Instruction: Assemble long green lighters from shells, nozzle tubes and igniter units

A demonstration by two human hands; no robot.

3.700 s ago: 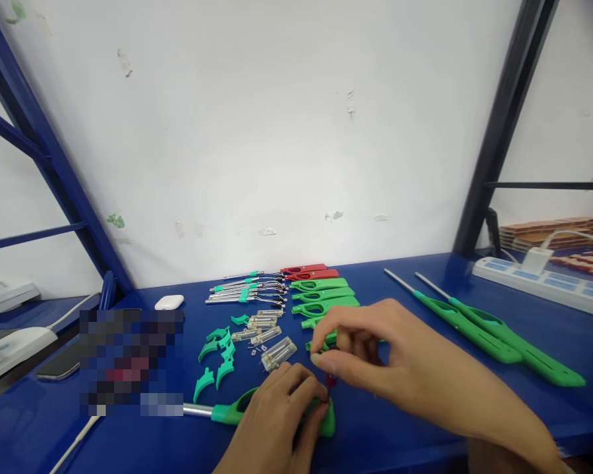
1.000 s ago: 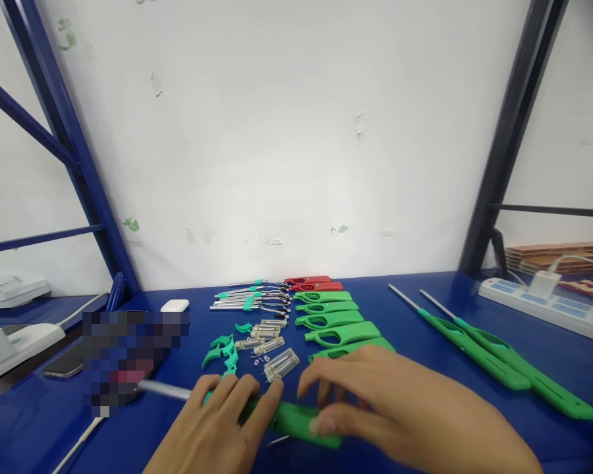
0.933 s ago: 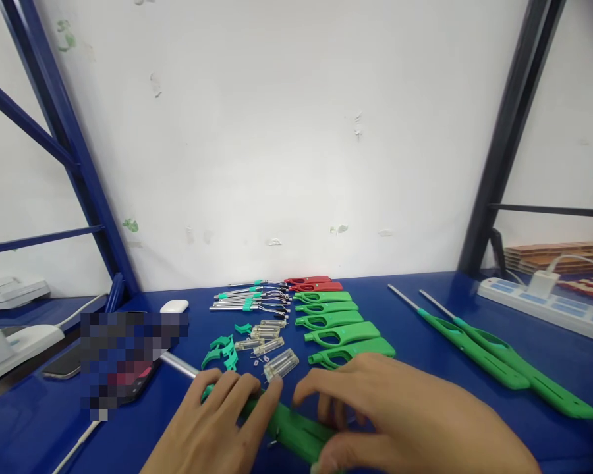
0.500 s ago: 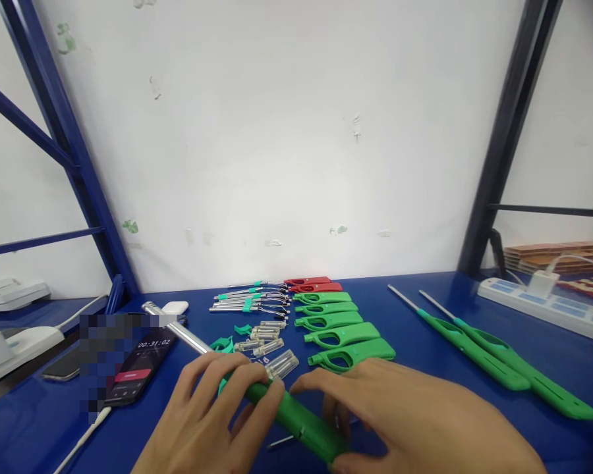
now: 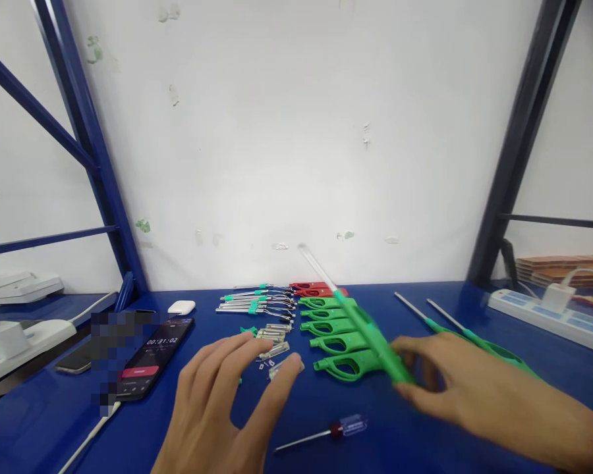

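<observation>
Pinched at its handle end by my right hand (image 5: 454, 382), a green long-nosed gas lighter (image 5: 370, 329) slants up and to the left, slightly blurred. My left hand (image 5: 227, 395) holds nothing; its fingers are spread above the table, close to the clear fuel tanks (image 5: 277, 349). In front lies a screwdriver (image 5: 340, 428) with a clear and red handle. Several empty green lighter shells (image 5: 348, 365) form a column, with red shells (image 5: 321, 289) at its far end. To their left are metal lighter tubes (image 5: 247, 306) with wires. Two more green lighters (image 5: 494, 349) lie at right, partly behind my right hand.
A phone (image 5: 153, 359) showing a timer lies at left, beside another dark phone (image 5: 74, 359) and a white case (image 5: 182, 307). Power strips (image 5: 548, 319) stand on both sides. Blue posts (image 5: 93, 164) and a white wall bound the blue table.
My right hand has carried the lighter up and to the right. My left hand has let go of it and opened. The screwdriver has come into full view.
</observation>
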